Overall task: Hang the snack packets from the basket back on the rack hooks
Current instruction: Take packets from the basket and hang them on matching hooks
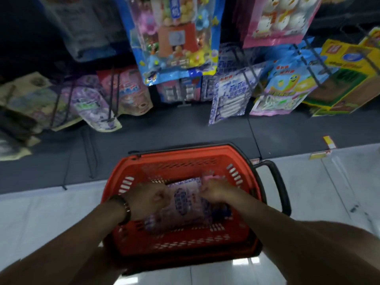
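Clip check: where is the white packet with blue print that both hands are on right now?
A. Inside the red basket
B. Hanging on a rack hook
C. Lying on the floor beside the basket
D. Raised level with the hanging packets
A: the left hand and right hand grip the white packet by its edges, down between the walls of the red basket.

The basket (242, 159) is red moulded plastic with slotted walls, smooth with a dull sheen; its handle (281, 188) is black matt plastic. The white-and-purple packet (186, 202) inside it is thin plastic film, crinkled and faintly shiny, though blurred. The hanging packets (174, 48) are glossy printed film that catches the light. The hooks (112, 93) look like thin dark metal wire. The floor (329, 192) is pale polished tile, the rack base (185, 130) dark and matt.
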The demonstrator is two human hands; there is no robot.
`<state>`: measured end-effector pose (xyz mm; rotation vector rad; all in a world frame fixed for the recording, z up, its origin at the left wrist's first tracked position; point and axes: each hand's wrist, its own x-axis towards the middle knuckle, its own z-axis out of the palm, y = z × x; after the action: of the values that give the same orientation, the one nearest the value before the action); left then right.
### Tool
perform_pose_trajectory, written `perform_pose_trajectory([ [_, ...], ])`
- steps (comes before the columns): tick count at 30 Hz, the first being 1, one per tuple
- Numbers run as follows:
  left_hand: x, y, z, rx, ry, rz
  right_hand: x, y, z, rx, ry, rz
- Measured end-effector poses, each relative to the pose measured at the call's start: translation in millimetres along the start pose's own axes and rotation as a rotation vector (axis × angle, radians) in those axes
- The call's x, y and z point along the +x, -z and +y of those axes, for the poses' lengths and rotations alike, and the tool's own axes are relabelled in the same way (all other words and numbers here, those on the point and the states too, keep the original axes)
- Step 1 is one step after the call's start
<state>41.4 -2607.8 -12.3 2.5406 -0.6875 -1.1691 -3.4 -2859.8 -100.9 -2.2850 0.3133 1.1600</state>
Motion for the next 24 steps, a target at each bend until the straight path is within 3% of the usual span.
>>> perform_pose_trajectory([
  [6, 9.4, -19.2, -8.0, 0.101, -0.078, -0.148, 36.0, -67.4, 11.3, 0.056, -0.158, 0.009],
  [10, 24.0, -15.1, -11.1, -0.018, -0.074, -0.024, 45.5, -105.0, 13.7, 0.413, -0.318, 0.123],
  [15, 32.2, -3.9, -19.0, 0.119, 0.041, -0.177, 63.4, -126.0, 15.7, 0.638, -0.421, 0.182],
  [18, 32.8, -4.5, -22.3, 0.162, 0.077, -0.251, 76.7, -133.0, 21.7, 0.511, -0.382, 0.152],
  [24, 41.2, -11.3, -13.7, 0.125, 0.067, -0.231, 57.4, -130.7, 12.6, 0.864, -0.363, 0.193],
])
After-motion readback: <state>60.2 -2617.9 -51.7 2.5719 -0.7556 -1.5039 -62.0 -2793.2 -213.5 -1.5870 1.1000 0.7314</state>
